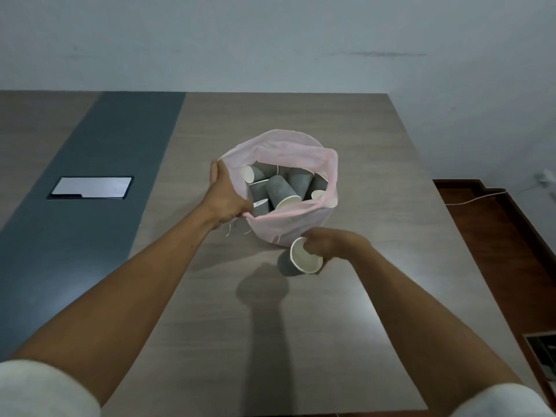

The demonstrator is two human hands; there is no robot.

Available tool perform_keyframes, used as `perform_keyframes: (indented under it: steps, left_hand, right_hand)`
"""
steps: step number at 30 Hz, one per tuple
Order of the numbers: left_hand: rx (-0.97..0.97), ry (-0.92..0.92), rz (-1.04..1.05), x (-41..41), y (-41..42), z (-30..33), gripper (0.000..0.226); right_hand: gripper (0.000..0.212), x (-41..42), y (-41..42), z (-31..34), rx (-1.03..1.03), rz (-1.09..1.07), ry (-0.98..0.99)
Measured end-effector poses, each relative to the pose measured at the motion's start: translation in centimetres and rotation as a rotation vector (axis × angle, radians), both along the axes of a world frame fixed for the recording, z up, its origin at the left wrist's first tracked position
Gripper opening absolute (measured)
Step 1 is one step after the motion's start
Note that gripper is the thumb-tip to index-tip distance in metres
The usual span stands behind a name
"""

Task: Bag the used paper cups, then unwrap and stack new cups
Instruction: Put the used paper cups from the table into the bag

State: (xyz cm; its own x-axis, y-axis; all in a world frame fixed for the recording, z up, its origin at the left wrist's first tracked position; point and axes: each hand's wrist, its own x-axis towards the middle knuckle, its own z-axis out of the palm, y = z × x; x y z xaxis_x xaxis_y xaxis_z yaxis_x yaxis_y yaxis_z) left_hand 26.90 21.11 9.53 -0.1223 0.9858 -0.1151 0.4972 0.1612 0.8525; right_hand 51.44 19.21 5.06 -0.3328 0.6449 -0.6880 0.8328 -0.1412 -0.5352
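Note:
A pale pink bag (288,227) stands open in the middle of the table. Inside it lie several grey ribbed paper cups (281,191) with white insides, tipped at different angles. My left hand (224,195) grips the bag's left rim and holds the mouth open. My right hand (329,246) is just in front of the bag, closed on another grey paper cup (305,260), which lies on its side with its white opening facing me, close above the tabletop.
The wooden table (301,326) has a dark grey strip on the left with a shiny cable-port cover (90,188). Its right edge drops to a reddish-brown floor (496,236) where a white cable runs. A wall stands behind.

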Motion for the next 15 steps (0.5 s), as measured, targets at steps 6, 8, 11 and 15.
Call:
perform_keyframes:
  steps: [6, 8, 11, 15]
  left_hand:
    - [-0.018, -0.052, 0.003, 0.3, -1.0, 0.9, 0.084]
    - [0.000, -0.064, 0.005, 0.3, -1.2, 1.0, 0.078]
    - [0.048, -0.077, -0.012, 0.3, -1.2, 1.4, 0.079]
    - [0.091, -0.013, -0.027, 0.1, -0.6, 1.5, 0.078]
  right_hand:
    - [0.027, -0.2, 4.9, 7.8, 0.258, -0.457, 0.516]
    - [0.032, -1.8, 6.4, 7.6, 0.392, -0.619, 0.615]
    - [0.044, -4.4, 7.1, 5.6, 0.423, -0.615, 0.617]
    - [0.056, -5.3, 7.3, 3.2, 0.372, -0.502, 0.534]
